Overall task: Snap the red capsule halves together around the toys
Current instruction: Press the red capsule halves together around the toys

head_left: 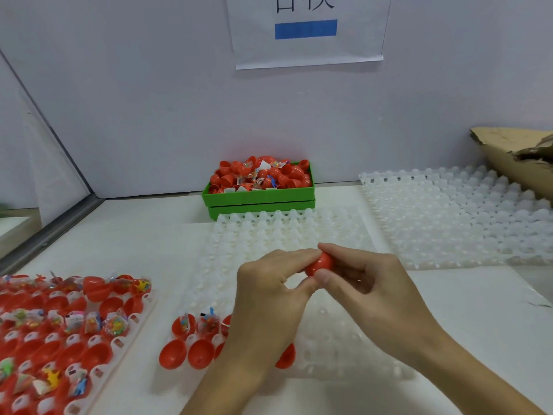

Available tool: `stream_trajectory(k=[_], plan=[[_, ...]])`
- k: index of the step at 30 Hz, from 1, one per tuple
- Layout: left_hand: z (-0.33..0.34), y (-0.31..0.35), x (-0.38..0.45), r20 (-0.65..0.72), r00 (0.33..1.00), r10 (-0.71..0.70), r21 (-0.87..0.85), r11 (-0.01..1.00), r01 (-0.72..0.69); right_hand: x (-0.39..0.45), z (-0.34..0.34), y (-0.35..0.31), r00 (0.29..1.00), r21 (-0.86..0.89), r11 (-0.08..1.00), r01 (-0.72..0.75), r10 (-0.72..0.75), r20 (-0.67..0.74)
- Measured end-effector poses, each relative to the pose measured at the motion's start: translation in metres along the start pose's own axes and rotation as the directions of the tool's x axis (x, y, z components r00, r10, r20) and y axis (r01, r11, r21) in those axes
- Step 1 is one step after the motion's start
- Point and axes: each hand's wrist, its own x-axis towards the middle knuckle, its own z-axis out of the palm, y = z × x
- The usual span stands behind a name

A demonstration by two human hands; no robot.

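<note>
Both my hands meet over the middle of the table around one red capsule [320, 264]. My left hand [269, 292] pinches its left side with thumb and fingertips. My right hand [365, 280] grips its right side, thumb in front. Most of the capsule is hidden by fingers, so its seam cannot be seen. Below my left wrist stand open red halves [197, 356] in a row, some holding bagged toys [209, 320], on the near edge of a clear dimpled tray [329, 348].
A white tray [98, 366] at the left holds several red halves and small bagged toys. A green bin [257, 197] heaped with red halves and toy bags stands by the back wall. Another clear dimpled tray [449, 220] lies at the right, beside torn cardboard [514, 157].
</note>
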Motion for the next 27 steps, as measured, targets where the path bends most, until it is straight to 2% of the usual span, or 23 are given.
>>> stream_trajectory(k=[2, 4, 5, 7, 10, 13, 19, 27], plan=[[0.005, 0.003, -0.002, 0.005, 0.991, 0.132, 0.134, 0.982, -0.131, 0.0, 0.003, 0.002, 0.999, 0.032, 0.999, -0.03, 0.031, -0.022], [0.006, 0.003, -0.001, 0.055, 0.991, 0.119, 0.121, 0.985, -0.124, 0.001, 0.002, -0.001, 0.999, 0.078, 0.996, -0.033, 0.034, -0.01], [0.004, 0.003, 0.001, 0.098, 0.993, 0.058, 0.056, 0.996, -0.064, 0.002, 0.0, -0.002, 1.0, 0.106, 0.994, -0.027, 0.026, 0.011], [-0.003, 0.0, 0.005, 0.214, 0.97, -0.114, -0.164, 0.975, 0.151, 0.003, -0.005, -0.004, 0.999, 0.14, 0.99, -0.004, 0.0, 0.033], [-0.01, -0.004, 0.008, 0.357, 0.886, -0.297, -0.432, 0.788, 0.438, 0.006, -0.009, -0.003, 0.998, 0.205, 0.979, 0.006, -0.018, 0.057], [-0.007, -0.004, 0.006, 0.457, 0.828, -0.325, -0.547, 0.631, 0.55, 0.006, -0.011, 0.0, 0.995, 0.286, 0.958, -0.001, -0.026, 0.091], [0.002, 0.002, 0.003, 0.373, 0.847, -0.379, -0.551, 0.644, 0.531, 0.005, -0.007, -0.002, 0.989, 0.282, 0.957, 0.066, -0.101, 0.11], [0.005, 0.004, 0.001, 0.32, 0.826, -0.464, -0.526, 0.638, 0.562, 0.004, -0.001, -0.007, 0.976, 0.259, 0.96, 0.106, -0.15, 0.155]])
